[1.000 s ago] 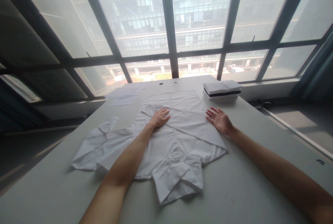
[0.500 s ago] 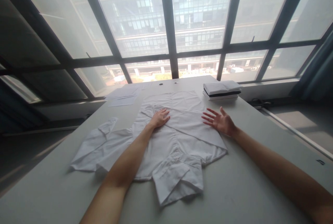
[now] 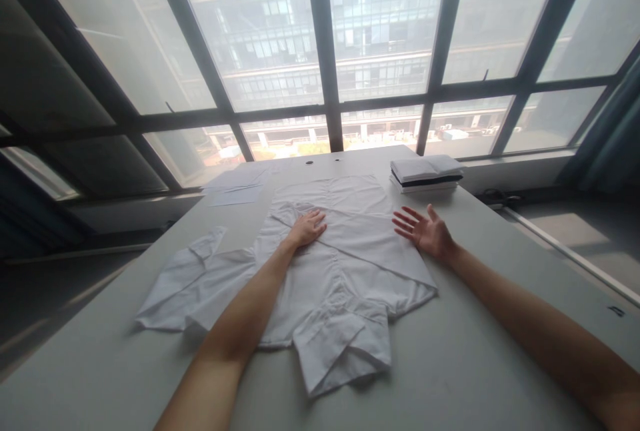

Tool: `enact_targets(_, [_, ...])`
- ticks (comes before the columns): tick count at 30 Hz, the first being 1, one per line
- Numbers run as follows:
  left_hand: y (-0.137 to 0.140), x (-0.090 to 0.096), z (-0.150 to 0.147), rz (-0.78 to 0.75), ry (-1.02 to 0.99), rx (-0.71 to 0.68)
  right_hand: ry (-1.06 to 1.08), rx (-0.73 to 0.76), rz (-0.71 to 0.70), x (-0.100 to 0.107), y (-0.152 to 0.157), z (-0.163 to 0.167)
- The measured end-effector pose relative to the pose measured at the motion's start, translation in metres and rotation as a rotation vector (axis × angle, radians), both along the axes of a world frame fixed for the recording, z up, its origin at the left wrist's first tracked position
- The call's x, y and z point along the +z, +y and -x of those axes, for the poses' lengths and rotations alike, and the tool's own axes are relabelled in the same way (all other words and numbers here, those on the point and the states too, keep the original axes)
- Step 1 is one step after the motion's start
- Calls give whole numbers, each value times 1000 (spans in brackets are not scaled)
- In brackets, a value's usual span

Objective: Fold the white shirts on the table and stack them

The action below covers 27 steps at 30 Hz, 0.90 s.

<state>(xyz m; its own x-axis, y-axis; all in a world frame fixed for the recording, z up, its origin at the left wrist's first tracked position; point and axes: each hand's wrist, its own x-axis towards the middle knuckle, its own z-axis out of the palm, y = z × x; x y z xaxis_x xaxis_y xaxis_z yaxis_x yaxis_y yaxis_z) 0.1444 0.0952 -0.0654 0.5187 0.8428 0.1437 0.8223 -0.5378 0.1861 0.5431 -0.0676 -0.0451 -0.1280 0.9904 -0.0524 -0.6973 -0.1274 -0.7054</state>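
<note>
A white shirt (image 3: 360, 267) lies spread on the table, its right side folded inward across the body. One sleeve stretches out to the left, and another part with folded cloth points toward me at the front. My left hand (image 3: 306, 227) rests flat on the middle of the shirt, palm down with fingers out. Beside the shirt's right edge, my right hand (image 3: 426, 232) is open, palm turned inward and fingers spread, holding nothing. My left forearm hides part of the shirt between the body and the left sleeve.
The white table (image 3: 450, 364) reaches to a wall of windows (image 3: 385, 31). A stack of folded cloth (image 3: 427, 174), white with a dark layer, sits at the back right. White sheets (image 3: 237, 185) lie at the back left. Two small dark spots mark the table's far end.
My right hand has shifted slightly to the right, away from the shirt's edge. My left hand and the shirt stay as they were.
</note>
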Motion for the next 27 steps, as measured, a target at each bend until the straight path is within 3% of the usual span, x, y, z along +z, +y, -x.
enact_targets(5, [-1,0,0,-8,-4,-3,-243,673,-62,11,-21,6])
enact_targets(7, [-1,-1,0,-12,-8,1,-314,797,-75,11,-25,9])
enact_targets(14, [1,-2,0,-9,-6,4,-331,748,-74,9,-23,13])
enact_targets(21, [1,-2,0,-8,-13,0,-406,860,-94,10,-24,11])
enact_targets(27, [-7,4,-4,0,26,56,-372,1062,-121,3,-21,5])
